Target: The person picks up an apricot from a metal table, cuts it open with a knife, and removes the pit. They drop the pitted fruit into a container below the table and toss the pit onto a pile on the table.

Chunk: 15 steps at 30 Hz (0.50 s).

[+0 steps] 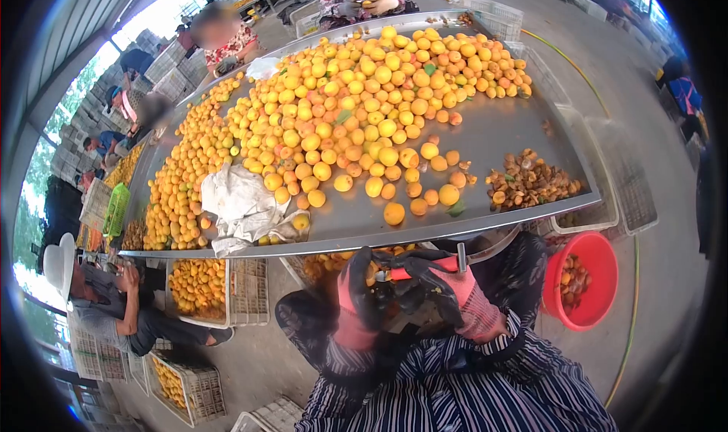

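We see a red basin (599,280) on the floor at 3 o'clock from the hands. It is round, smooth plastic, with a shallow layer of brownish-orange fruit scraps (572,276) in it. At 9 o'clock a white lattice crate (246,292) stands under the table edge, half filled with small apricots (196,284). A second crate (201,390) at 7 o'clock also holds orange fruit. Another crate of fruit shows directly behind the hands, under the table lip.

At 12 o'clock is the steel table (516,128), flat, grey and dull-shiny with a raised rim. It carries a wide heap of apricots (356,91), round and matte, yellow to deep orange. A smaller mound of shrivelled brown pieces (531,182) lies at 2 o'clock. A crumpled white cloth (243,204) sags over the near rim at 10 o'clock.

Both hands wear knitted pink gloves with dark rubbery palms. The right hand (462,299) is curled closed around a red-handled tool (436,267). A short metal pin stands upright at the tool's outer end, just below the table rim. The left hand (356,295) is at 9 o'clock of the tool, its fingers bent toward it and nearly touching the right hand. We cannot tell whether it pinches anything.
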Each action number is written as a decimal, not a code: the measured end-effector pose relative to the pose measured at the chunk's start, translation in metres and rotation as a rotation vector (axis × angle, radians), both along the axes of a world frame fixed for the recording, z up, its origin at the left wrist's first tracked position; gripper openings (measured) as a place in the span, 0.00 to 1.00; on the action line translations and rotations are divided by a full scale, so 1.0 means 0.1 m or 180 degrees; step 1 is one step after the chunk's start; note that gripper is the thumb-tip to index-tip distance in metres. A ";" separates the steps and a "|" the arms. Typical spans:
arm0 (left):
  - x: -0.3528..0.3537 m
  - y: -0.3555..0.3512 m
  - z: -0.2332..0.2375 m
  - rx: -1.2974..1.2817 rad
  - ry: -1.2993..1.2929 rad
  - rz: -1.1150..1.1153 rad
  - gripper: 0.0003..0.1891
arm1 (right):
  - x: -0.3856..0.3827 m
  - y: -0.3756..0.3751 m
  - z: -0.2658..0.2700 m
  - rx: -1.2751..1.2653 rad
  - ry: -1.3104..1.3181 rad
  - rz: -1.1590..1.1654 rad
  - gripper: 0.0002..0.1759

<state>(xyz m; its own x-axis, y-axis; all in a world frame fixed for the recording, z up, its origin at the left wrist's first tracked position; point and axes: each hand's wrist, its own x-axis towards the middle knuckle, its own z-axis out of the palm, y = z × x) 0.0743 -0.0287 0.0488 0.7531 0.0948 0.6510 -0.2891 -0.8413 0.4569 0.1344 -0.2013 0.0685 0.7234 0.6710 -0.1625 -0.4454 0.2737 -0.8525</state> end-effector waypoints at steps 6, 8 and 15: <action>0.32 -0.16 -0.25 -0.1805 0.0903 -0.0340 0.22 | 0.07 -0.14 -0.08 -0.0105 -0.1179 -0.0690 0.19; 0.41 -0.26 -0.07 -0.0634 0.0566 -0.0182 0.19 | 0.17 -0.15 -0.20 0.0059 0.0333 -0.0699 0.22; 0.92 -0.60 -0.06 -0.5972 0.1458 -0.0913 0.16 | 0.37 -0.16 -0.65 0.1409 0.1260 -0.1072 0.20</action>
